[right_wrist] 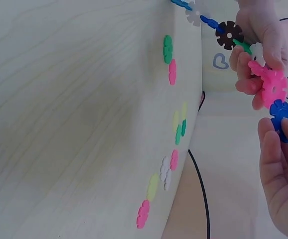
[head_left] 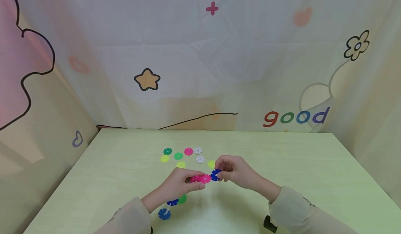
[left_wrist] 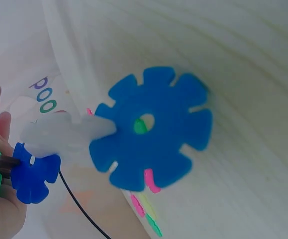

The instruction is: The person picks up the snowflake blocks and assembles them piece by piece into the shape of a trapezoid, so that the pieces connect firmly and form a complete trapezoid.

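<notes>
My left hand [head_left: 178,182] holds a chain of slotted plastic snowflake discs, with pink discs [head_left: 205,179] at its right end. Between thumb and fingers, my right hand [head_left: 238,172] pinches a dark blue snowflake disc [right_wrist: 282,108], whose edge meets the end pink disc [right_wrist: 273,93]; how deep the slots mesh cannot be made out. The chain's other end hangs below the left hand: a black disc [right_wrist: 229,36], a dark blue disc [left_wrist: 33,174], a white disc [left_wrist: 59,133] and a blue disc [left_wrist: 179,124] at the tip. Left fingers partly hide the middle discs.
Loose discs lie flat on the pale table [head_left: 112,178] beyond the hands: dark green [head_left: 167,151], light green [head_left: 178,156], pink [head_left: 188,151], white [head_left: 200,159] and yellow [head_left: 164,159]. A green disc [right_wrist: 168,49] lies nearer. A printed cloth [head_left: 175,60] hangs behind the table.
</notes>
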`<control>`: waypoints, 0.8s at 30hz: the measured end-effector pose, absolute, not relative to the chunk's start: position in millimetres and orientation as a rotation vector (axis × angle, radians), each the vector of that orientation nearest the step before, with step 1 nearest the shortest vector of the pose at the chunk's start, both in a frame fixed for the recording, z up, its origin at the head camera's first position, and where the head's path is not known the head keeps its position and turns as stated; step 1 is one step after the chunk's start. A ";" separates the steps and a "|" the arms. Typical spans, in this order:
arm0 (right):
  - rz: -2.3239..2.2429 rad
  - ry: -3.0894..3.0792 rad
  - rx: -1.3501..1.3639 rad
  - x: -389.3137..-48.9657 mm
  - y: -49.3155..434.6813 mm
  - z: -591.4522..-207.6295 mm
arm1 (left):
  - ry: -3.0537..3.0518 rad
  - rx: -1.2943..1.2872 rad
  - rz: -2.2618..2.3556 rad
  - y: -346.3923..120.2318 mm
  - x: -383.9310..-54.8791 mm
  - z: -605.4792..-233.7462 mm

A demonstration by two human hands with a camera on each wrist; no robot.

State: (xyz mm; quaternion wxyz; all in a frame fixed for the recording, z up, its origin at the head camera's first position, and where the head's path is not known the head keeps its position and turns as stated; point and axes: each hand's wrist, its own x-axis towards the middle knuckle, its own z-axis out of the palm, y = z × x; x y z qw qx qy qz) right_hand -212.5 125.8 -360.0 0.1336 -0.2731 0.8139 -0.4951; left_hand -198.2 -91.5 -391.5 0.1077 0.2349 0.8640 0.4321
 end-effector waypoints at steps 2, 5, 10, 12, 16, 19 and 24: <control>-1.437 2.354 -0.792 -212.0 126.2 -360.3 | 2.541 0.698 1.267 -91.8 -197.7 -391.3; -1.439 2.347 -0.793 -211.4 126.3 -360.5 | 2.538 0.703 1.260 -92.1 -196.8 -390.2; -1.441 2.341 -0.789 -210.9 126.1 -360.9 | 2.535 0.725 1.251 -92.8 -195.4 -388.4; -1.441 2.338 -0.781 -210.6 126.3 -361.4 | 2.530 0.734 1.251 -92.9 -194.8 -387.9; -1.440 2.335 -0.777 -210.4 126.9 -362.4 | 2.522 0.741 1.252 -93.3 -194.6 -387.9; -1.444 2.333 -0.786 -210.0 127.3 -362.7 | 2.521 0.742 1.258 -93.7 -194.9 -388.3; -1.456 2.327 -0.795 -208.2 127.8 -362.6 | 2.529 0.748 1.257 -93.5 -195.4 -388.7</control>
